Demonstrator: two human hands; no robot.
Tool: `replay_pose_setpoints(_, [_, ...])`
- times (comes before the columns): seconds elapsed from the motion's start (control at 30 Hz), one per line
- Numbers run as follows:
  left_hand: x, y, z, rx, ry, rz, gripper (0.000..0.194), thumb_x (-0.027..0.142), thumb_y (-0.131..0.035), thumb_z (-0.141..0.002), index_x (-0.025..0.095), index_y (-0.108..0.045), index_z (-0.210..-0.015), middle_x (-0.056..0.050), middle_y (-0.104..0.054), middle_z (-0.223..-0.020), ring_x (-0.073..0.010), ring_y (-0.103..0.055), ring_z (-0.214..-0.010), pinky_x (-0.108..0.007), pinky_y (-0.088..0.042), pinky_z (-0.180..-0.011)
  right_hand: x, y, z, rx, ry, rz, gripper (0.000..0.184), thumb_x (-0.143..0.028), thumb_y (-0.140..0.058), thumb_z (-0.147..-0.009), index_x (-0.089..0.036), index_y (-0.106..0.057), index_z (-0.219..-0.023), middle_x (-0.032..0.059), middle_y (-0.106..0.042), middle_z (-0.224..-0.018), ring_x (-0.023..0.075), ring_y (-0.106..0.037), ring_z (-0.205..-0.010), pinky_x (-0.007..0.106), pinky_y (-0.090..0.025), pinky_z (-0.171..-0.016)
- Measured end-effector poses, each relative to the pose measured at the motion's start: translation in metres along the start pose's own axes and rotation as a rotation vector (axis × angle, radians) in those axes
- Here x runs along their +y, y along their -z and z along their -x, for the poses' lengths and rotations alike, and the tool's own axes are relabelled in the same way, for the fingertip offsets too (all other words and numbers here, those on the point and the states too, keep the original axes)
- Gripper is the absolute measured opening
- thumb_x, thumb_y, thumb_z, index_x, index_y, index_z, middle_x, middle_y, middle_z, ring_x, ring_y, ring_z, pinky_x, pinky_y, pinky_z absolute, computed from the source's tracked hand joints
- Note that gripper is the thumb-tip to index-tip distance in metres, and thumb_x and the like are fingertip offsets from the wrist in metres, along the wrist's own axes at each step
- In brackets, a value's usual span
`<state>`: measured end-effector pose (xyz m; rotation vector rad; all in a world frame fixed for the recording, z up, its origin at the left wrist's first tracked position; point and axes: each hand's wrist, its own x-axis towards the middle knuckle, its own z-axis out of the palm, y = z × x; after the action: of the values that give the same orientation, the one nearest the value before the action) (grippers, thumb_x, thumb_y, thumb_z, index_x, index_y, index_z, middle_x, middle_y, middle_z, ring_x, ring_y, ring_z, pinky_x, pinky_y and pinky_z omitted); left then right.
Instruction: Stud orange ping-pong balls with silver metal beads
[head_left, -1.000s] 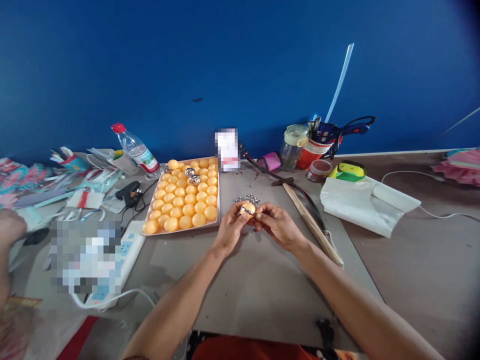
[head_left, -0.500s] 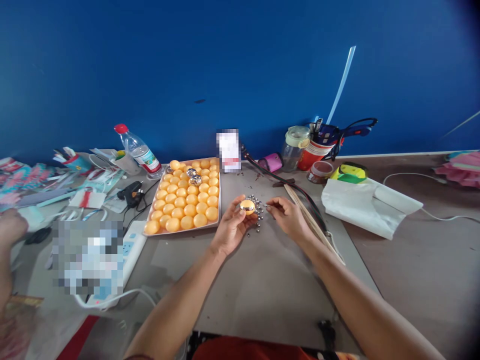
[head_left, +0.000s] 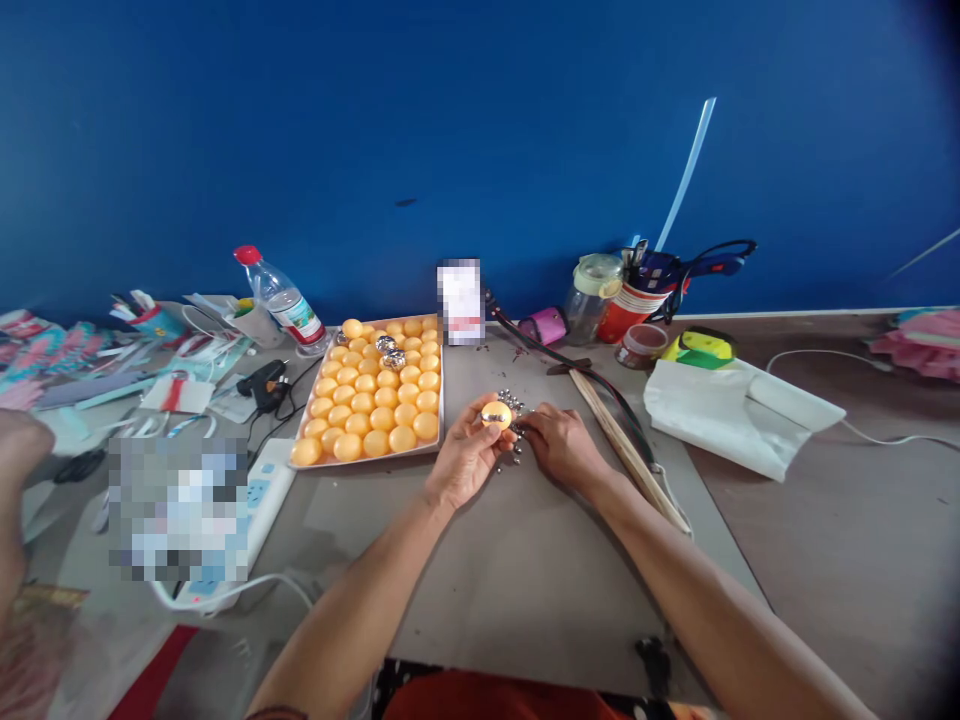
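Observation:
My left hand (head_left: 466, 458) grips an orange ball (head_left: 496, 409) that has a short row of shiny silver beads across its front. Just beyond the ball, a loose scatter of small silver beads (head_left: 511, 400) lies on the table. My right hand (head_left: 564, 446) is at the right side of these beads, its thumb and fingertips pinched together beside the ball. Whatever lies between those fingertips is hidden. To the left of my hands stands a shallow tray (head_left: 367, 461) filled with orange balls; a couple of silver-covered balls (head_left: 394, 359) rest on top of them.
A bottle with a red cap (head_left: 289, 305) leans behind the tray. A white power strip (head_left: 259, 500) and a black glue gun (head_left: 262, 382) lie left. Wooden sticks (head_left: 626, 445), a jar (head_left: 594, 300), a red cup (head_left: 630, 308) and white paper (head_left: 739, 405) are right. Another person's arm (head_left: 15, 470) shows far left.
My right hand has moved left and closer to the ball and the loose beads. My left hand still holds the ball in nearly the same place.

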<state>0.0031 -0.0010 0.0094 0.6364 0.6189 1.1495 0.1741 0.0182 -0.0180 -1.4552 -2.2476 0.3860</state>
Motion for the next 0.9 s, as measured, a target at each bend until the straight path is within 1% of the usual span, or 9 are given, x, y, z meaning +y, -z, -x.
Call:
replay_pose_setpoints(0.27, [0.0013,-0.0005,0.0014,-0.017,0.023,0.008,0.046,0.020,-0.073,-0.069,0.020,-0.055,-0.112,-0.005,-0.065,-0.096,-0.0103,-0.062,-0.071,-0.024,-0.047,-0.069,0.0015,-0.0024,-0.0023,0.033,-0.015,-0.040,0.018,-0.019,-0.047,-0.085,-0.017,-0.064,-0.088,0.0071,-0.064,-0.086,0.0175,-0.057,-0.081,0.028,-0.035,-0.076])
replay_pose_setpoints(0.33, [0.0020,-0.0009,0.0019,-0.002,0.031,0.020,0.047,0.019,-0.073,-0.068,0.021,-0.055,-0.112,-0.005,-0.064,-0.098,-0.0105,-0.062,-0.071,-0.025,-0.047,-0.069,0.0022,-0.0026,-0.0014,0.043,-0.011,-0.043,0.018,-0.016,-0.047,-0.084,-0.016,-0.063,-0.092,0.0074,-0.064,-0.088,0.0181,-0.057,-0.083,0.028,-0.035,-0.076])
replay_pose_setpoints(0.4, [0.0022,-0.0006,0.0020,0.011,0.033,0.026,0.048,0.019,-0.074,-0.068,0.021,-0.056,-0.112,-0.004,-0.064,-0.098,-0.0106,-0.062,-0.071,-0.025,-0.047,-0.069,0.0033,-0.0032,-0.0003,0.062,-0.016,-0.032,0.023,-0.014,-0.046,-0.083,-0.015,-0.060,-0.101,0.0086,-0.064,-0.092,0.0188,-0.057,-0.084,0.028,-0.036,-0.075])
replay_pose_setpoints(0.5, [0.0014,0.0019,0.0015,-0.007,0.033,0.031,0.047,0.021,-0.073,-0.069,0.021,-0.057,-0.112,-0.003,-0.064,-0.092,-0.0109,-0.061,-0.070,-0.026,-0.047,-0.069,0.0048,-0.0047,-0.0001,0.085,-0.038,-0.006,0.028,-0.013,-0.045,-0.083,-0.015,-0.057,-0.108,0.0100,-0.063,-0.095,0.0191,-0.057,-0.084,0.028,-0.037,-0.075])
replay_pose_setpoints(0.57, [0.0006,0.0040,0.0012,-0.036,0.042,0.035,0.047,0.022,-0.072,-0.070,0.020,-0.056,-0.114,-0.003,-0.063,-0.092,-0.0114,-0.062,-0.071,-0.027,-0.047,-0.071,0.0048,-0.0054,-0.0012,0.086,-0.043,0.004,0.025,-0.014,-0.045,-0.083,-0.016,-0.059,-0.104,0.0093,-0.063,-0.093,0.0188,-0.057,-0.083,0.028,-0.037,-0.074])
replay_pose_setpoints(0.63, [0.0003,0.0052,0.0010,-0.057,0.049,0.038,0.048,0.022,-0.071,-0.072,0.020,-0.054,-0.116,-0.004,-0.063,-0.096,-0.0119,-0.062,-0.073,-0.027,-0.047,-0.073,0.0039,-0.0054,-0.0029,0.077,-0.044,0.007,0.020,-0.015,-0.045,-0.084,-0.017,-0.061,-0.095,0.0080,-0.064,-0.089,0.0183,-0.057,-0.082,0.027,-0.036,-0.073])
replay_pose_setpoints(0.7, [0.0004,0.0052,0.0011,-0.062,0.051,0.038,0.047,0.022,-0.071,-0.072,0.020,-0.054,-0.116,-0.005,-0.063,-0.098,-0.0118,-0.062,-0.073,-0.027,-0.047,-0.073,0.0023,-0.0045,-0.0045,0.070,-0.049,0.008,0.017,-0.014,-0.044,-0.084,-0.018,-0.061,-0.086,0.0071,-0.063,-0.084,0.0178,-0.057,-0.081,0.027,-0.036,-0.071])
replay_pose_setpoints(0.8, [0.0008,0.0040,0.0013,-0.052,0.050,0.033,0.046,0.022,-0.072,-0.071,0.019,-0.055,-0.114,-0.006,-0.064,-0.098,-0.0116,-0.062,-0.073,-0.027,-0.047,-0.073,0.0006,-0.0027,-0.0052,0.066,-0.058,0.007,0.018,-0.014,-0.044,-0.084,-0.018,-0.061,-0.079,0.0070,-0.063,-0.080,0.0175,-0.057,-0.078,0.027,-0.036,-0.070])
replay_pose_setpoints(0.9, [0.0010,0.0031,0.0014,-0.041,0.050,0.030,0.046,0.023,-0.072,-0.070,0.019,-0.056,-0.112,-0.005,-0.064,-0.097,-0.0115,-0.062,-0.072,-0.028,-0.047,-0.073,0.0005,-0.0017,-0.0038,0.129,-0.060,-0.107,0.016,-0.015,-0.046,-0.082,-0.018,-0.061,-0.078,0.0074,-0.062,-0.082,0.0179,-0.057,-0.077,0.028,-0.038,-0.071])
